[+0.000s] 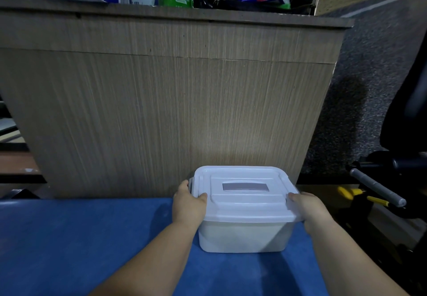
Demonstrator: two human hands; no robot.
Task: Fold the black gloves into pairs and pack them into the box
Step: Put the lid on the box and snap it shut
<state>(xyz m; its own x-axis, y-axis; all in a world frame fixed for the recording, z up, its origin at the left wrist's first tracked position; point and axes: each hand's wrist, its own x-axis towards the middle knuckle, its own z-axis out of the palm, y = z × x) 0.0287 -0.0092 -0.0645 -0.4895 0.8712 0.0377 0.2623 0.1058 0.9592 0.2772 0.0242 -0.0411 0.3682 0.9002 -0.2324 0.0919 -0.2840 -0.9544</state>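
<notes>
The white translucent plastic box (242, 235) sat lidded on the blue cloth tabletop (92, 238). The left hand (188, 205) and right hand (309, 210) each gripped an end of it, thumbs on top. No black gloves showed. Likely it wanted unlatching next, evenly from both ends.

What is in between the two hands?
The white box, with its lid on, sits between the left hand and the right hand on the blue surface. Each hand grips one side. The head view shows this.
</notes>
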